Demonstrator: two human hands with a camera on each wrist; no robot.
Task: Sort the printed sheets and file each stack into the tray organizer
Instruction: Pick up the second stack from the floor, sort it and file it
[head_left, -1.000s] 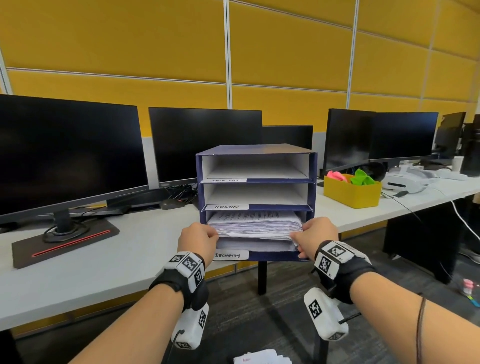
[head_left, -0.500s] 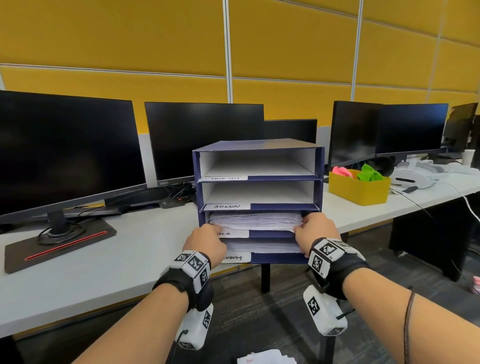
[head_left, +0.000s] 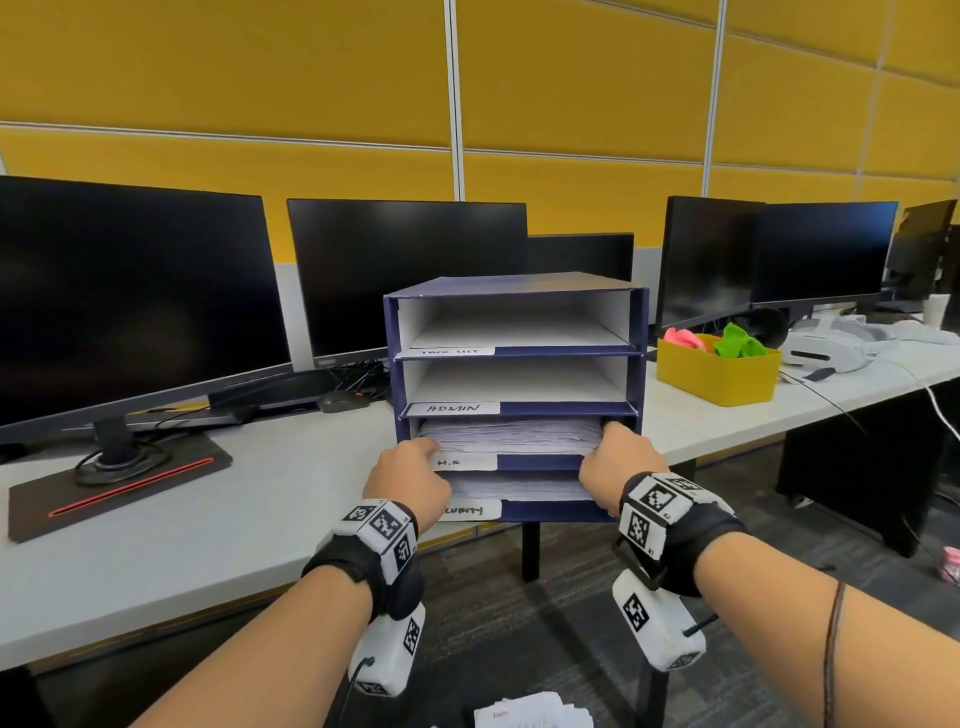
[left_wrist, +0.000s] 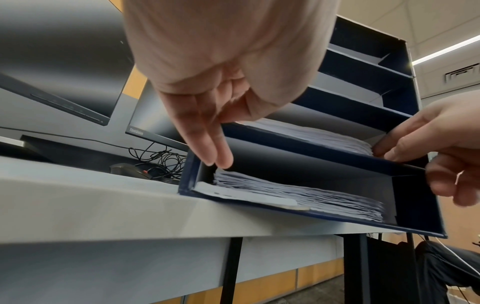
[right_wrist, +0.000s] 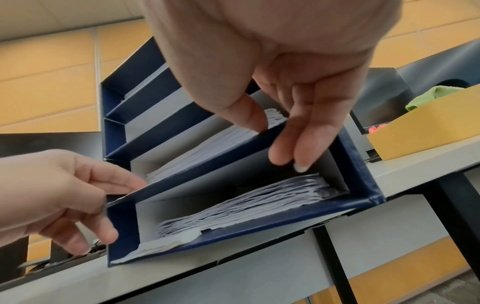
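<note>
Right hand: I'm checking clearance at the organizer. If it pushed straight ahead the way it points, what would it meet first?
Probably the right front corner of the white paper stack in the navy cardboard tray organizer's H.R slot; the right hand looks already there.

On the dark blue cardboard tray organizer with four white-lined shelves (head_left: 640, 364) we read handwritten white paper labels stuck to the shelf lips. The second shelf's label (head_left: 453, 408) says "ADMIN". The third shelf's label (head_left: 464, 461) says "H.R". On the bottom shelf's label (head_left: 470, 511) we make out only "…URITY", its start hidden behind a hand. The top shelf's label (head_left: 451, 352) is too faint for us to read. On the bezel of the black flat monitor (left_wrist: 136, 131) we read "ThinkVision".
</note>
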